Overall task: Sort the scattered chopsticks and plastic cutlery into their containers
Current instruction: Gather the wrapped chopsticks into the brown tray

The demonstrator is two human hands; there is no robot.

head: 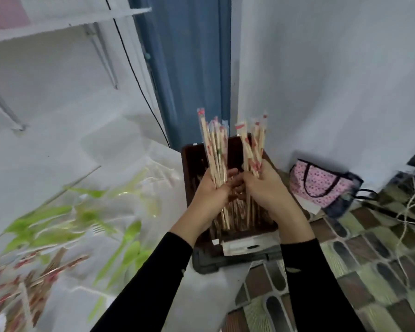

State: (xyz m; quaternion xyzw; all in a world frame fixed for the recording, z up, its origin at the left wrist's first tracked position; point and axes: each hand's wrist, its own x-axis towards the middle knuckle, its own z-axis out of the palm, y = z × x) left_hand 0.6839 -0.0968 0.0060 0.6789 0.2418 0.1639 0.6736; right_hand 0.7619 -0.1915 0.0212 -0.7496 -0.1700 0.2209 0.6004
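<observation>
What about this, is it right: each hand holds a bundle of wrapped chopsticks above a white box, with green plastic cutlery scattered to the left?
Not quite. The head view shows the box is dark brown, not white. The left hand and right hand do each hold wrapped chopsticks above it, with green plastic cutlery scattered to the left.

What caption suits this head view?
Left hand and right hand hold chopsticks over a dark box, green cutlery beside it.
</observation>
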